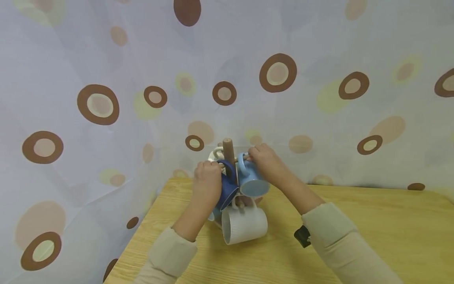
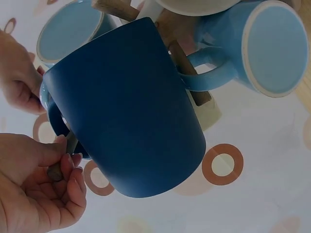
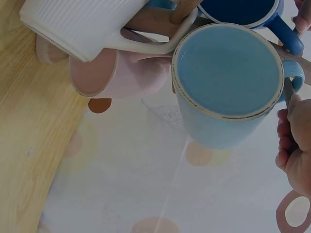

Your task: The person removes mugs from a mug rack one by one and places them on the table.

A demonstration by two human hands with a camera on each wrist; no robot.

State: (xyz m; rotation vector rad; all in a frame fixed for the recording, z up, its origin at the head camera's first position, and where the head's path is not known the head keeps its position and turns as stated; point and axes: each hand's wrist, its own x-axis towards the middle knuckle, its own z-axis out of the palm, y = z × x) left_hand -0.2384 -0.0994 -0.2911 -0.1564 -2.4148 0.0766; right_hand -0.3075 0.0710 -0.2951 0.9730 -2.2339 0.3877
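Lower centre of the head view, the left hand [image 1: 207, 179] pinches one peg [image 2: 56, 171] of a wooden rack [image 1: 228, 152], where a smooth dark blue mug [image 1: 228, 192] hangs by its handle; rightward, a white ribbed mug [image 1: 245, 225] hangs lower, then a glossy light blue mug [image 1: 254, 187], on a peg the right hand's [image 1: 267, 161] curled fingers grip. Farther right, a beige sleeve [image 1: 331, 227] partly covers a black object [image 1: 302, 236] on the table [image 1: 383, 228].

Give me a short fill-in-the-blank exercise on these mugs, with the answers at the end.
1. The left hand grips a peg, and the mug nearest that hand is ____ blue.
2. The ribbed mug is ____ in colour.
3. The light blue mug beside the right hand hangs from the wooden stand by its ____.
Answers: dark; white; handle.
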